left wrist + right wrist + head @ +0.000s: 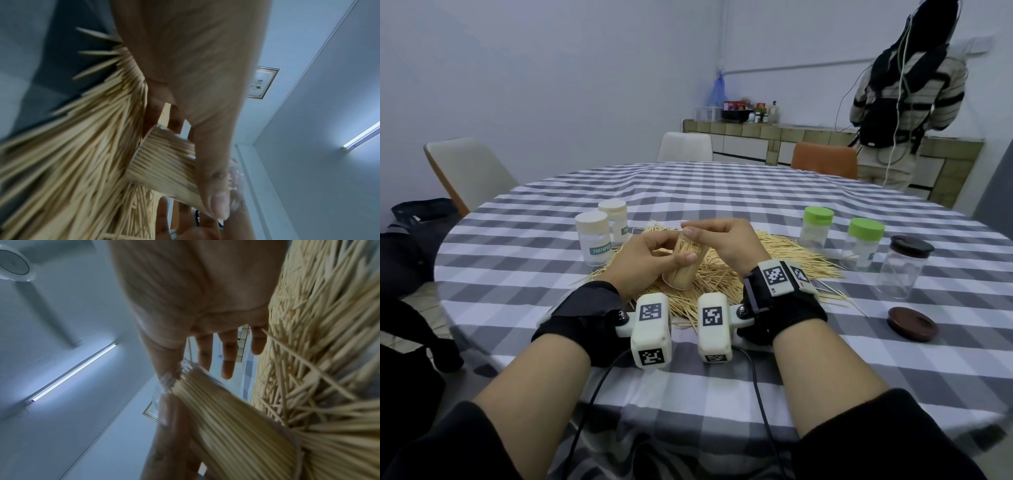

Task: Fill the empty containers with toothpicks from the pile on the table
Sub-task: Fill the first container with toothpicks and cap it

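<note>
A loose pile of toothpicks (774, 255) lies mid-table on the checked cloth. Over it, my left hand (681, 258) grips a clear container (681, 275) packed with toothpicks and tilted with its mouth away from me. In the left wrist view my thumb (216, 186) lies along the container (164, 162). My right hand (690, 229) is at the mouth, thumb and index finger pinching what looks like a thin toothpick (190, 350), the other fingers (228, 356) straight. The right wrist view shows the full container (226, 418) beside the pile (318, 337).
Two cream-lidded jars (592, 236) stand left of the pile. Two green-lidded jars (816, 226) and a clear jar with a dark lid (904, 267) stand to the right. A brown lid (912, 323) lies near the right edge. Chairs ring the table (722, 192); a person stands far right.
</note>
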